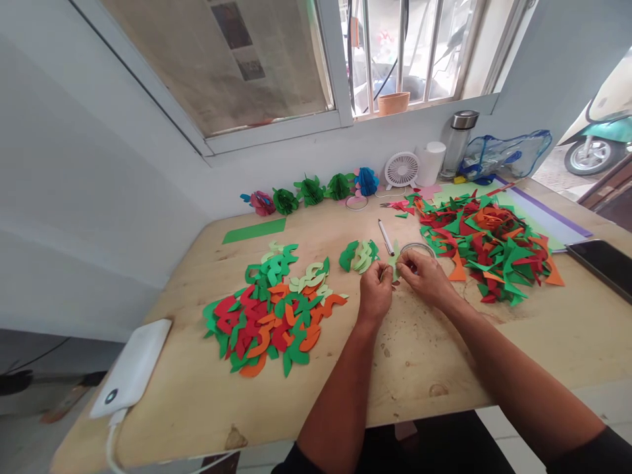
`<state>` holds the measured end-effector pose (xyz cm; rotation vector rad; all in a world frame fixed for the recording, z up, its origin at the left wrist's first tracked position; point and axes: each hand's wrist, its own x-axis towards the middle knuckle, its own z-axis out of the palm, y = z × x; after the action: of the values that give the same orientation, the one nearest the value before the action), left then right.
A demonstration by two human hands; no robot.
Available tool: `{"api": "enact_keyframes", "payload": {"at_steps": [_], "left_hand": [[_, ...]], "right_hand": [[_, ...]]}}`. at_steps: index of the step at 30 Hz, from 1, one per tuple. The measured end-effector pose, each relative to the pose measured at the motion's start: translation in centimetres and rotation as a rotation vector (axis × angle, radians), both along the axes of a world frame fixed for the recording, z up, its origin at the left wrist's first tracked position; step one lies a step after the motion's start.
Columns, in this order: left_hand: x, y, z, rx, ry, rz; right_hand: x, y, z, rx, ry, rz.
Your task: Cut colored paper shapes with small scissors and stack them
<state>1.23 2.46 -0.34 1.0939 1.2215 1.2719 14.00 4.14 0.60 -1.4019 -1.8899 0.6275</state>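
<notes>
Between my two hands is a light green paper cutout (394,261), pinched at its lower part. My left hand (376,294) closes its fingertips on the left side of it. From the right, my right hand (423,275) pinches the same cutout with thumb and forefinger. Just behind my right hand lies a clear ring (417,247), perhaps a tape roll, partly covered. A white pen (386,237) lies just beyond the cutout. Left of my hands is a small pile of green and pale green curved paper pieces (363,257).
Curved red, orange and green paper pieces (276,316) are heaped at left, scraps (494,243) at right. Folded paper figures (311,191) line the wall beside a small fan (401,170) and a bottle (457,145). A phone (602,263) and a white power bank (132,368) lie near the edges.
</notes>
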Motion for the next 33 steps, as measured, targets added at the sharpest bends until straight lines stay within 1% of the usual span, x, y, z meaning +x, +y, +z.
{"api": "enact_keyframes", "payload": {"at_steps": [19,23,33], "left_hand": [[-0.03,0.03,0.01,-0.006,0.025,-0.03],[-0.03,0.02,0.04,-0.014,0.005,-0.029],[0.04,0.04,0.03,-0.046,-0.049,-0.026]], "right_hand": [[0.12,0.0,0.09,-0.022,0.019,0.023],[0.16,0.05,-0.02,0.0,0.007,0.023],[0.25,0.17,-0.24,-0.008,0.024,0.034]]}}
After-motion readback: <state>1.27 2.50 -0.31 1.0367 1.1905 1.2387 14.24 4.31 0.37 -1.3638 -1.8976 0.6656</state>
